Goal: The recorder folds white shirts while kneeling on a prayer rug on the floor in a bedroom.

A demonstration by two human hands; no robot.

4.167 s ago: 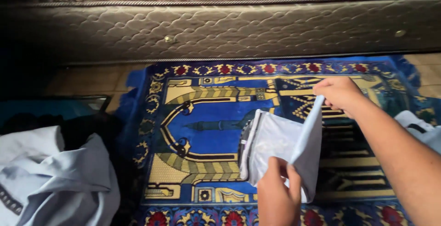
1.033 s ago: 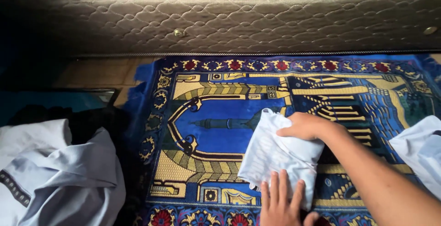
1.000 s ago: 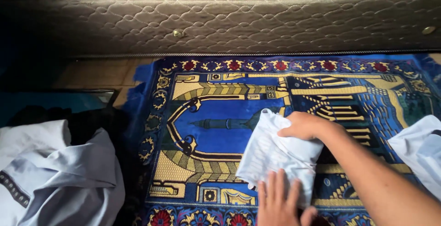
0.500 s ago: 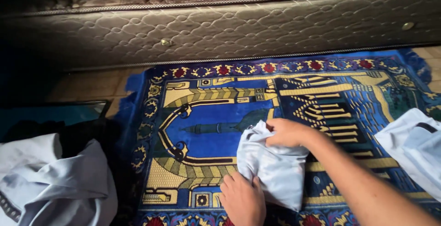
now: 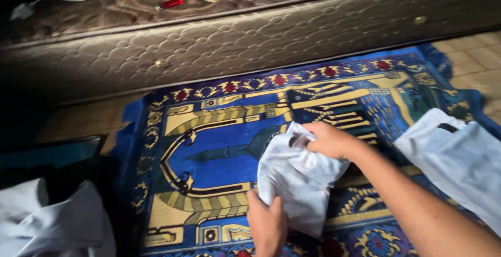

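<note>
Beside the mattress (image 5: 250, 37), a blue rug (image 5: 219, 152) carries a folded pale cloth (image 5: 297, 176); right hand (image 5: 329, 139) grips its far edge, left hand (image 5: 266, 220) pinches its near corner.

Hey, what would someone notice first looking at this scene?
Probably the blue and gold patterned rug spread on the floor beside a quilted mattress. At its middle, the left hand and right hand grip a folded pale garment; another pale garment lies at right.
</note>
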